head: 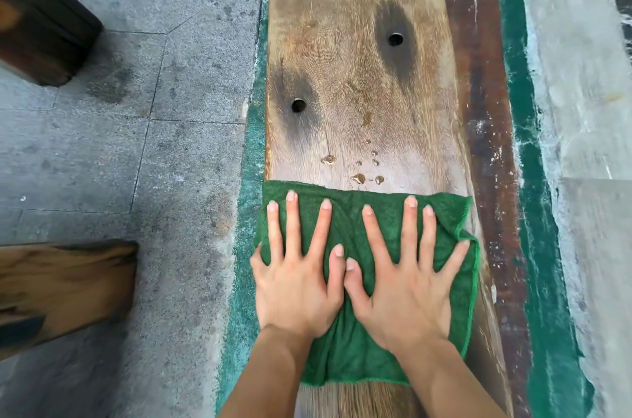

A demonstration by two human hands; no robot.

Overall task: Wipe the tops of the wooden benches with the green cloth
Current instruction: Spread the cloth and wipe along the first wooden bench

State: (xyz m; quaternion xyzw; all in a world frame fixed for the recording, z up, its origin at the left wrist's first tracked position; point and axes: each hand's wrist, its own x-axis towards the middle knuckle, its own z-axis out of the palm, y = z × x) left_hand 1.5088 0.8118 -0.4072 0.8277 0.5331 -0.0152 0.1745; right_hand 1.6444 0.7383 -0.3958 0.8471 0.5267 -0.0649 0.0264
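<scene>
A long wooden bench [359, 75] runs away from me, its top showing two round holes with dark stains around them. Several water drops [362, 168] sit on the wood just beyond the green cloth [345, 349]. The cloth lies spread flat across the bench's full width. My left hand [297, 281] and my right hand [403, 284] press side by side on top of it, palms down, fingers splayed and pointing away from me. Neither hand curls around the cloth.
A darker reddish plank [485, 144] lies low along the bench's right side on green-painted floor [537, 212]. Grey stone paving [154, 109] spreads left. A dark wooden block [41, 17] stands far left, and another wooden piece [65, 287] lies at the near left.
</scene>
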